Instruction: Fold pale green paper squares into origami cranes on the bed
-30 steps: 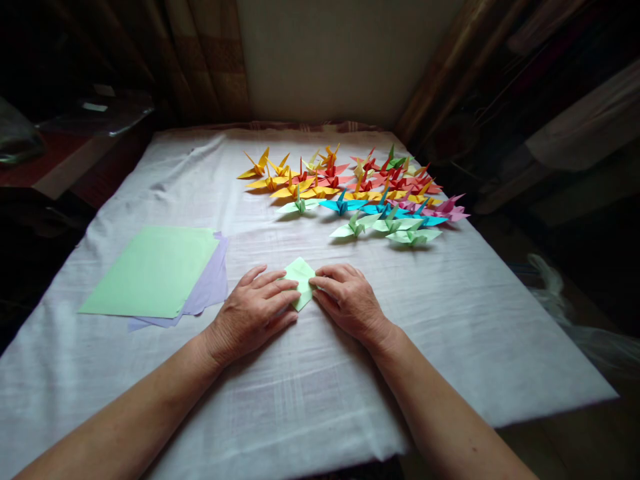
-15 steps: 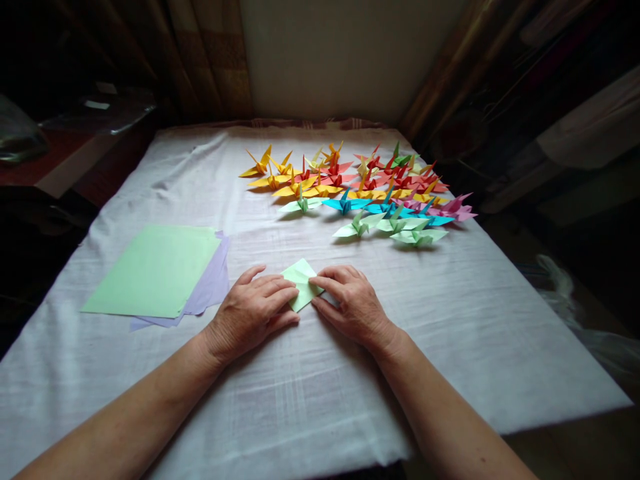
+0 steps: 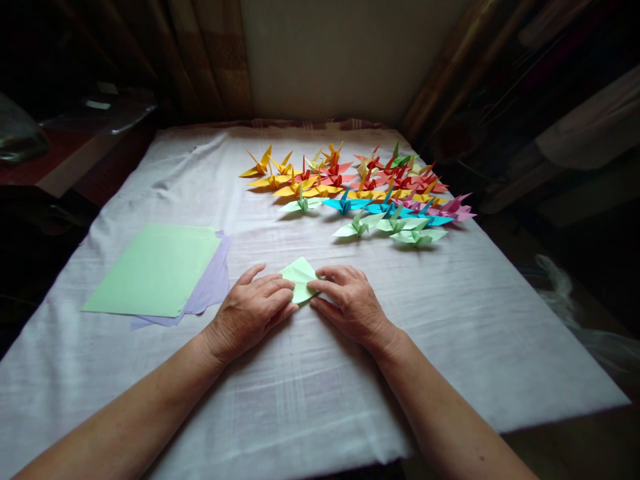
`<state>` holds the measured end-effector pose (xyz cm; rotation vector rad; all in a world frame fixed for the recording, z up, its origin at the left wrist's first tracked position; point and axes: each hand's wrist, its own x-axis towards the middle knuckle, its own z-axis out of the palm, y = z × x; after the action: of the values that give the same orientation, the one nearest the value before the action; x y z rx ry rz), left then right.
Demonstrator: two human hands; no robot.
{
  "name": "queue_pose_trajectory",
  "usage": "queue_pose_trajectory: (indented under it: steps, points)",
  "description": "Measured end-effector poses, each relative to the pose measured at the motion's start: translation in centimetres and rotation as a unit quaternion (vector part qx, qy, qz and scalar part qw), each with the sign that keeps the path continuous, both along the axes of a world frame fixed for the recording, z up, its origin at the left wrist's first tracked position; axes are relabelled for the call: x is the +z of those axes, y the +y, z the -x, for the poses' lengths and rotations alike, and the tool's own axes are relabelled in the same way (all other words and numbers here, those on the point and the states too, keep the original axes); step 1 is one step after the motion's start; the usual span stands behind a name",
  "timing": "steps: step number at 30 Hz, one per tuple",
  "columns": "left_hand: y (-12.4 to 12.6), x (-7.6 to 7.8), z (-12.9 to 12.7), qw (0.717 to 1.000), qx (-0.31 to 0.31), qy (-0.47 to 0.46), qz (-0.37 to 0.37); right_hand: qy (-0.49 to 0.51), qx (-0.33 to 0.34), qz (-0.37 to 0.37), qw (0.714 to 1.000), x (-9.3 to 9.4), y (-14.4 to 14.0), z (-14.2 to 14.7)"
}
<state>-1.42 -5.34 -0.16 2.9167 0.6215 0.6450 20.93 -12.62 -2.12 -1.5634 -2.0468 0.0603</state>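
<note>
Right now I see my left hand (image 3: 250,310) and right hand (image 3: 349,303) lying flat, fingers pressing a small folded pale green paper piece (image 3: 299,278) onto the white cloth-covered bench (image 3: 310,393). It sits between the hands near the front middle, one corner pointing away from me, its long axis running diagonally. Green and lilac paper sheets (image 3: 160,270) lie left; colourful folded paper cranes (image 3: 360,190) cluster beyond.

Dim room, soft light from ahead on white cloth (image 3: 320,400); dark vignetted corners, wide-angle edge stretch, focus sharp.
</note>
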Motion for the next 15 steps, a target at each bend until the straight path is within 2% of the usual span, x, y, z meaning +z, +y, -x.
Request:
queue_pose_trajectory:
  steps: [9, 15]
  points:
    - [0.2, -0.3, -0.1, 0.999, 0.028, -0.019, 0.020, 0.029, -0.044, -0.004, 0.999, -0.1, 0.3, 0.4]
    - [0.1, -0.4, -0.3, 0.995, 0.049, -0.034, 0.075, 0.061, -0.077, 0.032, 0.995, 0.4, 0.2, 1.1]
